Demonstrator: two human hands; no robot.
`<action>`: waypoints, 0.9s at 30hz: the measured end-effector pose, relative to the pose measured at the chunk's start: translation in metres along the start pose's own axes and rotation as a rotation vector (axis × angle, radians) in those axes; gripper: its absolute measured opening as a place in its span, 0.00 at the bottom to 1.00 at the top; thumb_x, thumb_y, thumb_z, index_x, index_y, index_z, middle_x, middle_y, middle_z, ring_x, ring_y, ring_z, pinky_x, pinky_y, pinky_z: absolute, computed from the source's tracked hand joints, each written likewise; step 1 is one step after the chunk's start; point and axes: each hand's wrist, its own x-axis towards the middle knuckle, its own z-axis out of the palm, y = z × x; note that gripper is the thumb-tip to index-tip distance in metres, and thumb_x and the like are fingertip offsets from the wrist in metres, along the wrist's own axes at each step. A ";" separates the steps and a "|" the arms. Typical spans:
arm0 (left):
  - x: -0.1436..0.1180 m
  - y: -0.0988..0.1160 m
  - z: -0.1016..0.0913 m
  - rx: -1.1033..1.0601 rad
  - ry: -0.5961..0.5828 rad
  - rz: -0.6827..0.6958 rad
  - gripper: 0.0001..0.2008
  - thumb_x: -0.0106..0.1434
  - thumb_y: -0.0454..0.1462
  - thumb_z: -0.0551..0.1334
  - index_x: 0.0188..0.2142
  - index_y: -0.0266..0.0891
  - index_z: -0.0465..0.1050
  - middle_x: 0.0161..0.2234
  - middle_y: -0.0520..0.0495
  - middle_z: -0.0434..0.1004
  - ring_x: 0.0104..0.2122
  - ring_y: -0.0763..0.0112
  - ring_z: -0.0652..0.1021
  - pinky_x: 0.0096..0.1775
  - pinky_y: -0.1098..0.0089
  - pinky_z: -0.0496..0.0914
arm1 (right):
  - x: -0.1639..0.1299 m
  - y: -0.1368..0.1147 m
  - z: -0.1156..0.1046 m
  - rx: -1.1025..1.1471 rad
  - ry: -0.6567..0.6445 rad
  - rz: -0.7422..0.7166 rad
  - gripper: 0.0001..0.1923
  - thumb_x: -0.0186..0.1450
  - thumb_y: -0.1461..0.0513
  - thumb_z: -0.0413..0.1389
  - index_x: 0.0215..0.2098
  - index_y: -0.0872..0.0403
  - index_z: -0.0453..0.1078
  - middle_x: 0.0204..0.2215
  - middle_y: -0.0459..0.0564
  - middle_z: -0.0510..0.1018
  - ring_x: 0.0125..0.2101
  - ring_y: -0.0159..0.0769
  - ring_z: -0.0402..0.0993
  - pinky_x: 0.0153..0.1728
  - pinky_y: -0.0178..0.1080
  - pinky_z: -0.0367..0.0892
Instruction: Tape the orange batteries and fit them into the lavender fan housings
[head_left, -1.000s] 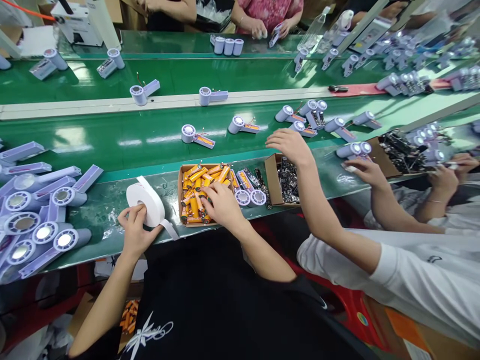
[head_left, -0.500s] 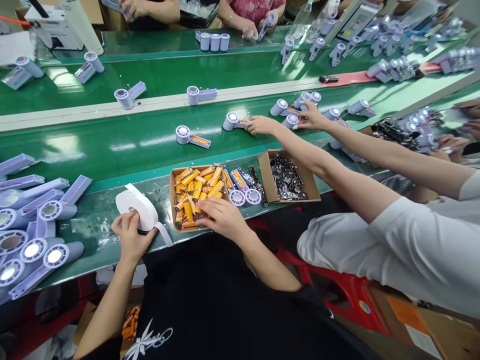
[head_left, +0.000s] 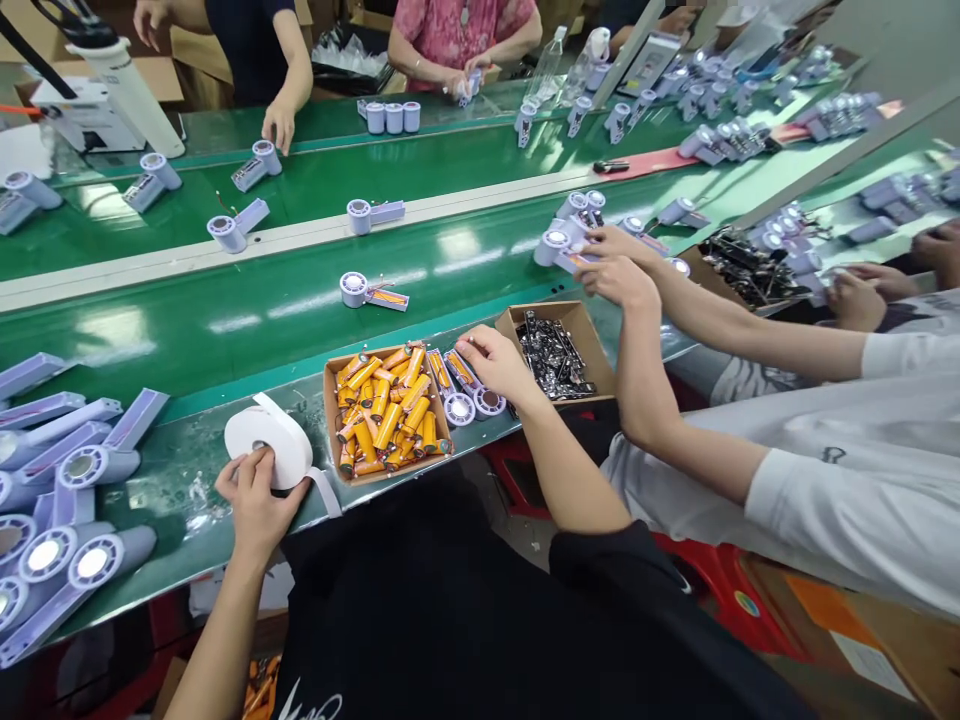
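My left hand (head_left: 259, 500) grips the lower edge of a roll of white tape (head_left: 259, 430), fingers at its core and thumb by the loose strip. My right hand (head_left: 502, 368) is over the purple fan housings (head_left: 459, 408) lying between two boxes, its fingers bent together; what they hold, if anything, is too small to make out. Orange batteries show in the handles of these housings. Left of that hand, a cardboard box (head_left: 330, 420) is full of orange wired batteries (head_left: 386, 425). To its right, another cardboard box (head_left: 604, 365) holds black circuit parts (head_left: 551, 355).
Purple fan housings (head_left: 97, 465) are piled at the left. A lone housing (head_left: 354, 290) with a battery lies on the green belt (head_left: 285, 320). At the right, a co-worker's hands (head_left: 619, 275) handle housings. More people work across the belt. A red stool (head_left: 712, 580) stands below.
My right hand has moved from the battery box right to the housings beside it. My left hand stays on the tape. The co-worker's hands have drawn a housing to the right; a person opposite reaches toward another.
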 end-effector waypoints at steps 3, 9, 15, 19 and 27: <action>0.001 0.001 0.000 0.011 0.002 0.004 0.27 0.65 0.52 0.70 0.58 0.43 0.74 0.55 0.32 0.79 0.61 0.35 0.70 0.64 0.36 0.62 | 0.003 0.005 0.005 0.245 0.050 0.069 0.22 0.78 0.45 0.55 0.44 0.50 0.82 0.46 0.53 0.89 0.49 0.47 0.83 0.54 0.47 0.76; 0.003 0.006 -0.002 0.034 -0.015 0.024 0.29 0.66 0.52 0.70 0.61 0.42 0.75 0.56 0.31 0.80 0.61 0.35 0.69 0.65 0.37 0.62 | 0.001 0.008 0.011 0.242 -0.007 0.093 0.21 0.79 0.49 0.53 0.52 0.51 0.84 0.52 0.56 0.89 0.53 0.48 0.85 0.60 0.51 0.77; 0.004 0.008 -0.002 0.037 -0.036 0.033 0.28 0.68 0.53 0.68 0.62 0.41 0.75 0.56 0.31 0.80 0.62 0.35 0.69 0.65 0.38 0.62 | -0.009 0.011 0.006 -0.112 -0.389 -0.198 0.14 0.68 0.58 0.69 0.52 0.46 0.88 0.70 0.58 0.78 0.72 0.57 0.69 0.74 0.65 0.61; 0.004 0.007 -0.001 0.035 -0.065 0.028 0.28 0.68 0.52 0.69 0.62 0.41 0.76 0.56 0.31 0.81 0.63 0.36 0.69 0.65 0.39 0.62 | -0.013 0.009 0.010 -0.083 -0.292 -0.143 0.07 0.72 0.59 0.64 0.41 0.50 0.86 0.59 0.58 0.84 0.63 0.52 0.76 0.70 0.59 0.65; 0.003 0.003 0.002 0.071 -0.027 0.116 0.27 0.71 0.53 0.68 0.60 0.36 0.78 0.56 0.30 0.82 0.63 0.38 0.69 0.65 0.43 0.62 | -0.023 0.007 0.013 0.142 -0.094 0.161 0.07 0.75 0.58 0.57 0.46 0.50 0.78 0.41 0.51 0.89 0.41 0.44 0.85 0.47 0.43 0.75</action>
